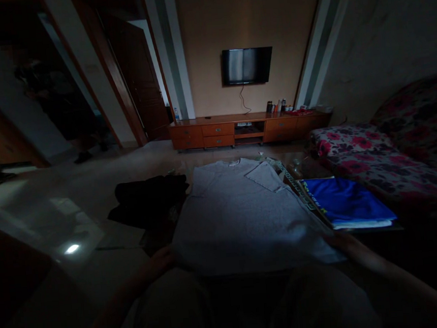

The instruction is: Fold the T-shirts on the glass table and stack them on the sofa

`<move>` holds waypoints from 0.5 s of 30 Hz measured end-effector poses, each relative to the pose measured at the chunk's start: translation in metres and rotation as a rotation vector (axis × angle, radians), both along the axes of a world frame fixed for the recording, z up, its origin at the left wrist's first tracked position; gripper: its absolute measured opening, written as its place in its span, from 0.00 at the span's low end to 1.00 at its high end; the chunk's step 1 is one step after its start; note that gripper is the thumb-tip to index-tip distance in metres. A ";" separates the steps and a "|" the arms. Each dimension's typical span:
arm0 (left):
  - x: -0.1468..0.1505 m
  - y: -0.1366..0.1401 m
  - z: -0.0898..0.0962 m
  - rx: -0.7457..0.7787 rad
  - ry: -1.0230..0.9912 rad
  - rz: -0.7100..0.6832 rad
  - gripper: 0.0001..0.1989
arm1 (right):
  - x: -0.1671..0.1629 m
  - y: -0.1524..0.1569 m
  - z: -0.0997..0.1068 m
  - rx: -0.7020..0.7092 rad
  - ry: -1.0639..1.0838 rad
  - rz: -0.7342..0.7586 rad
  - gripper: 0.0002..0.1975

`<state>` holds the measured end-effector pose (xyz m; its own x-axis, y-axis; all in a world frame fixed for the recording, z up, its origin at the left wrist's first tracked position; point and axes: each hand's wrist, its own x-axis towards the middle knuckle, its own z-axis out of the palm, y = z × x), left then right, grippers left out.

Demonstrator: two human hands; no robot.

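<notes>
A light grey T-shirt (pixel 242 218) lies spread out on a low table in front of me, neckline at the far side and hem toward my knees. One of its sleeves is folded inward on the right. My left hand (pixel 163 259) is closed on the shirt's left side near the hem. At the opposite side, my right hand (pixel 346 244) grips the edge close to the lower right corner. Dim light hides most of the fingers. A dark bundle of clothing (pixel 145 198) sits left of the shirt, and a folded blue garment (pixel 344 201) lies on the right.
A floral sofa (pixel 371 156) stands to the right. Along the far wall runs a wooden TV cabinet (pixel 215 131) below a television (pixel 247 66). A person (pixel 51 92) in dark clothes stands by the doorway at left. A glass jar (pixel 296 165) is beyond the blue garment.
</notes>
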<state>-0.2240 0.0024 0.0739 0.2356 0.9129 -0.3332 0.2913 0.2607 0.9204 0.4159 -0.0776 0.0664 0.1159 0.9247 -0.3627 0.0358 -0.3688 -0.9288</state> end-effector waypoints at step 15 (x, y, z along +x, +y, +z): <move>0.003 -0.007 0.090 0.299 -0.047 0.290 0.21 | 0.016 0.006 0.104 0.324 -0.299 -0.189 0.33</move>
